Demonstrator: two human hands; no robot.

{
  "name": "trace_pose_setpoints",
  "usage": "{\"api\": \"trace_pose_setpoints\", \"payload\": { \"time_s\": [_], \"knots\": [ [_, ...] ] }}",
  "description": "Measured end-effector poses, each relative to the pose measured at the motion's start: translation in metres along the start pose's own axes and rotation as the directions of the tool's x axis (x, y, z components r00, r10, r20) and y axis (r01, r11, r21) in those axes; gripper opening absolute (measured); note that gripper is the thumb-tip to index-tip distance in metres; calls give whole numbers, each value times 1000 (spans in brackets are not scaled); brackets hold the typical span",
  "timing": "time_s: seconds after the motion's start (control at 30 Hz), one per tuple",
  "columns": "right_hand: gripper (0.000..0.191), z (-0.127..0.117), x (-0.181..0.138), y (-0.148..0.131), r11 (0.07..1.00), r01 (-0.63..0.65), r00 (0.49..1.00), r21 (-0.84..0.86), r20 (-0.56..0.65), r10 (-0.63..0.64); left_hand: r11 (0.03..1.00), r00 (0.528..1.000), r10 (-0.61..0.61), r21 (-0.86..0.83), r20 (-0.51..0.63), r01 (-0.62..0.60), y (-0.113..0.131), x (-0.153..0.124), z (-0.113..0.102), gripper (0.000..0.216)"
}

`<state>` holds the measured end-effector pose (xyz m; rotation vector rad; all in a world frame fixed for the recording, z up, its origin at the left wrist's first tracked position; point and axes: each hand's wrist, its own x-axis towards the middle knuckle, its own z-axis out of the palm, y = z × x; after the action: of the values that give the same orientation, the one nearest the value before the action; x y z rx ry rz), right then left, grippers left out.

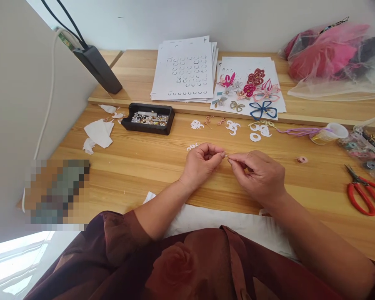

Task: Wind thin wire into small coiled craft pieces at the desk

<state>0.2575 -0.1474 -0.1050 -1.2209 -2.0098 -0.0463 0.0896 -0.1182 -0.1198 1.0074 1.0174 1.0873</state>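
On my feed the left hand [201,163] and the right hand [256,177] meet over the middle of the desk [137,166], both curled closed, neither released. Their fingertips [222,155] pinch a tiny pale piece [226,156] between them; it is too small for me to tell whether it is wire or a bead.

Just beside the left hand lie small white curls [193,146]. Farther ahead, a loose row of white cut-out shapes [233,127] and a white ring [255,137] sit on the desk, with copper-coloured wire curls [208,121] among them. Nearest the right hand, off to its side, is a small pink coil [302,159].

Toward the right edge I see red-handled scissors [364,193], a clear plastic cup [329,133] lying on its side by purple strands [300,131], and a clear bag of spools [359,148]. On the left, a black tray [148,118] holds beads and metal findings, and torn white paper scraps [98,133] lie near it.

On the raised shelf at the back are stacked white sheets with punched-out patterns [183,68], a sheet of wire-and-thread flowers and butterflies [248,87] — pink, red, blue, gold — and a plastic bag of pink fabric [325,54].
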Motion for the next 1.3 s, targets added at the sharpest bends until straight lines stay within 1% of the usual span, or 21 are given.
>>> {"api": "trace_pose_setpoints", "payload": {
  "time_s": [0.17,0.23,0.4,0.53,0.63,0.73,0.8,0.93,1.13,1.3],
  "knots": [
    [7,-2,1,0,999,-41,999,-6,-11,41,999,999,-36,-39,9,37,2,0,1,29],
    [7,-2,0,0,998,-62,998,5,2,62,999,999,-32,-31,4,32,2,0,1,29],
    [12,-2,-4,-1,991,-135,986,19,98,133,997,1000,21,72,-12,-20,-1,-1,0,23],
    [14,-1,-5,-2,987,-162,983,16,94,160,986,998,58,160,-16,-54,-2,-1,-1,21],
    [13,-2,-4,-4,970,-238,968,46,87,234,975,995,97,201,-6,-94,-1,-2,-1,18],
    [12,-2,-2,-6,932,-349,935,97,103,339,963,991,134,233,23,-136,-1,-3,-1,15],
    [11,-2,-2,-7,911,-391,919,130,117,377,959,989,143,242,32,-147,-1,-3,0,14],
    [11,-2,-2,-7,897,-409,911,167,129,392,970,992,124,211,12,-124,-1,-2,0,16],
    [10,-2,-2,-6,897,-411,910,160,136,393,992,999,28,123,18,-30,-2,-1,0,21],
    [9,-2,-2,-5,899,-408,910,158,144,388,993,1000,0,119,3,-1,-1,-1,-1,22]
  ]
}}
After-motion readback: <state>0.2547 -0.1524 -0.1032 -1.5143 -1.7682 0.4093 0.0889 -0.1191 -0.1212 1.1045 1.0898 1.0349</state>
